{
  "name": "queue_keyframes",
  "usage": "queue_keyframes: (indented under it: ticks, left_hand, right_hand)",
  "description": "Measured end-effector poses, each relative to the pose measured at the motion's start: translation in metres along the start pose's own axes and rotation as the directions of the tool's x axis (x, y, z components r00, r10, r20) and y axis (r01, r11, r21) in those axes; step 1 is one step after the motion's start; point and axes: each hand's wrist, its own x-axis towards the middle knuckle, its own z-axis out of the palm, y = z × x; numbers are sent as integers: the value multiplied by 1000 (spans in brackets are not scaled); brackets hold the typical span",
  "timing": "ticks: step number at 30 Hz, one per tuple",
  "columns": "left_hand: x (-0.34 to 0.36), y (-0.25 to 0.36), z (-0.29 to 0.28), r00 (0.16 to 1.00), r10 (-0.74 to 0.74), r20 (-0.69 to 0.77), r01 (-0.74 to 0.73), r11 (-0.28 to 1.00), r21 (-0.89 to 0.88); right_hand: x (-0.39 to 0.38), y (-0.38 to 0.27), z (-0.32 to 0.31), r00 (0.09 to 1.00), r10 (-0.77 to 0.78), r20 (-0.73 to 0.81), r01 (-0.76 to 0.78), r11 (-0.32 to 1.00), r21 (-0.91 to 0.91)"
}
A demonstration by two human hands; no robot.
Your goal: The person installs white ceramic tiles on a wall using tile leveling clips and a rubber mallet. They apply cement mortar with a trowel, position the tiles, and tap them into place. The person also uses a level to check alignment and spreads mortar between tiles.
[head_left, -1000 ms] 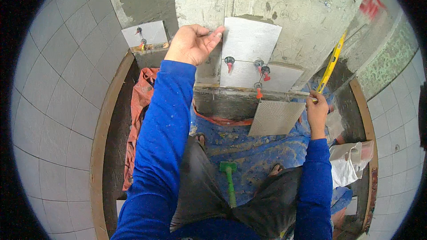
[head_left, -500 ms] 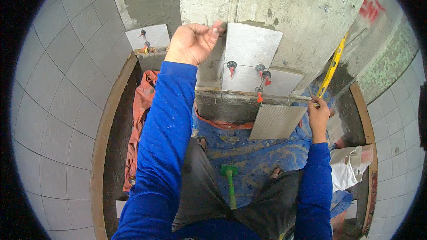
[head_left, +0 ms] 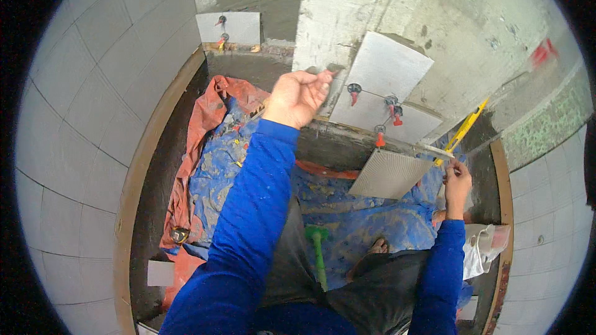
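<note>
Left hand raised before the grey pillar, fingers curled loosely inward; whether they pinch anything cannot be told. It hangs just left of the upper tile, a flat, smooth, pale grey square set slightly tilted on the rough cement face. Below it, touching edge to edge, sits a second tile; red clips stand in the joint between them, and another red clip below. Right hand, lower right, closed around a thin pale tool whose tip reaches toward a yellow level leaning against the pillar; what the tool is cannot be told. Between the hands, a loose tile leans with its ridged, combed back showing. Near the person's knees, a green mallet lies on a blue tarp spattered with mortar; an orange sheet crumples at its left. Far left, one more tile with clips on the wall. White glazed tiling curves around the left side.
</note>
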Motion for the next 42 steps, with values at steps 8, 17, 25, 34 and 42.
queue_keyframes:
  ticks: [8, 17, 25, 34, 42]
  left_hand:
    - [-22, 2, 5, 998, 11, 68, -19, 992, 121]
    - [-42, -25, 16, 988, -121, 96, 81, 936, 344]
    - [-73, -105, 60, 895, -336, 295, 165, 861, 482]
    - [-91, -163, 85, 828, -409, 383, 221, 867, 447]
    - [-92, -178, 101, 837, -371, 402, 189, 886, 424]
  right_hand:
    - [-3, 11, 7, 999, -50, 10, 50, 998, -46]
    - [-23, -46, 5, 984, -179, -8, 179, 983, -38]
    - [-78, -121, -5, 878, -473, -72, 479, 864, 157]
    - [-74, -118, -23, 880, -458, -128, 472, 872, 127]
    - [-58, -111, -20, 843, -503, -190, 529, 840, 120]
